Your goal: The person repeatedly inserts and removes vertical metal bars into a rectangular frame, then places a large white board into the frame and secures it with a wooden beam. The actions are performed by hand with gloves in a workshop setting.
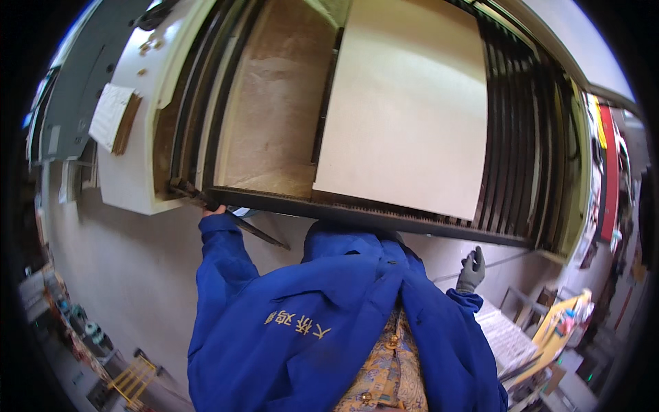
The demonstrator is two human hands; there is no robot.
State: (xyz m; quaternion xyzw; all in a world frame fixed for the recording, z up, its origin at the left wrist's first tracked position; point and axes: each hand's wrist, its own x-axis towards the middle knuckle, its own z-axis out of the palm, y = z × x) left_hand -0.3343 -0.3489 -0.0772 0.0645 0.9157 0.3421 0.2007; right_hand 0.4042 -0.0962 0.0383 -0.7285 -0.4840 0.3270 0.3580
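My left hand [212, 211], at the front left corner of a large cream-coloured machine [130, 178], is closed round a long dark bar [259, 234]. That bar slants down to the right from the machine's corner. Most of the left fingers are hidden. My right hand [471, 272], in a grey glove, hangs in front of the machine's dark front rail [384, 218], apart from it. Its fingers are spread and hold nothing visible. Across the machine lies a flat pale panel [405, 103], with dark slats [518, 137] to its right.
Left of the panel is a brownish recess [274, 103]. A stack of papers [112, 117] rests on the machine's left end. Behind my right arm stand a white printed sheet [504, 336] and a yellow-framed cart [556, 329]. A small yellow stand [134, 379] is at lower left.
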